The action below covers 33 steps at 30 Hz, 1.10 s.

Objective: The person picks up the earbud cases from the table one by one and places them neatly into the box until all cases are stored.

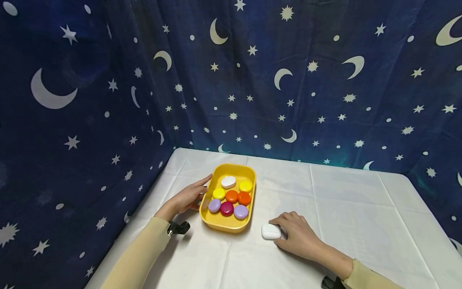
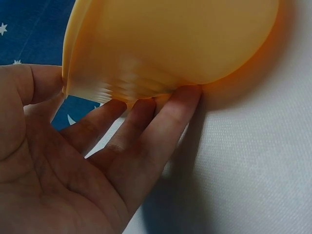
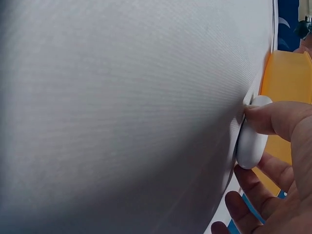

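Observation:
My right hand (image 1: 298, 237) pinches a white, smooth, rounded oblong block (image 1: 270, 231) low at the white tabletop, right of the yellow tray. In the right wrist view, the thumb and a fingertip press opposite ends of that block (image 3: 253, 139). At the tray's left side is my left hand (image 1: 187, 196), its fairly straight fingers touching the outer wall of the yellow tray (image 1: 225, 228). The left wrist view has these fingers (image 2: 153, 139) against the wall from outside. Inside the tray lie another white oblong piece (image 1: 228, 182) and several glossy round pieces, including a yellow one (image 1: 246, 186).
Also in the tray are orange (image 1: 232, 196), dark red (image 1: 226, 208) and lilac (image 1: 240, 212) pieces. A white cloth (image 1: 346, 208) with fold creases covers the table. Dark blue curtains (image 1: 260, 84) with moons and stars hang behind and to the left.

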Motion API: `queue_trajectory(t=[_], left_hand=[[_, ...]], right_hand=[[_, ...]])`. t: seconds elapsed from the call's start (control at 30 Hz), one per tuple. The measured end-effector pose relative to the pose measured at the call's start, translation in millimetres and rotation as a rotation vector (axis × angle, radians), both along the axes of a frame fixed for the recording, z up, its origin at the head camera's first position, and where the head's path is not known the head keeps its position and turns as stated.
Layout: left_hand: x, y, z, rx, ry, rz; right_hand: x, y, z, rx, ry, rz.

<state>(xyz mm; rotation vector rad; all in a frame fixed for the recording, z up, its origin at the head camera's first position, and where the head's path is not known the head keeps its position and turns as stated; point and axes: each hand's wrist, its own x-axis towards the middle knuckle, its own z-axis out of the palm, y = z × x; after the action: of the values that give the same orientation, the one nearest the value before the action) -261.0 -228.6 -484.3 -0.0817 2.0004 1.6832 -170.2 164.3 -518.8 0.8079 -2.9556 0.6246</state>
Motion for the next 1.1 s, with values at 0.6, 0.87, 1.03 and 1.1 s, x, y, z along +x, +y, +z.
queue_trajectory(t=[0.6,0.87,1.03,1.1], left_hand=[[2.8,0.1,0.6,0.002,0.02,-0.005],[3.7,-0.9,0.3,0.005,0.019,-0.009],[2.8,-0.1,-0.5,0.009,0.015,-0.007],[2.0,0.1,-1.7,0.01,0.015,-0.005]], right_hand=[[-8.5,16.3,27.7,-0.045,0.052,-0.042],[-21.2,20.2,60.3,-0.128,0.117,-0.081],[-33.8,13.1,76.2,-0.15,0.139,-0.086],[-39.8,8.5,80.9,-0.151,0.148,-0.084]])
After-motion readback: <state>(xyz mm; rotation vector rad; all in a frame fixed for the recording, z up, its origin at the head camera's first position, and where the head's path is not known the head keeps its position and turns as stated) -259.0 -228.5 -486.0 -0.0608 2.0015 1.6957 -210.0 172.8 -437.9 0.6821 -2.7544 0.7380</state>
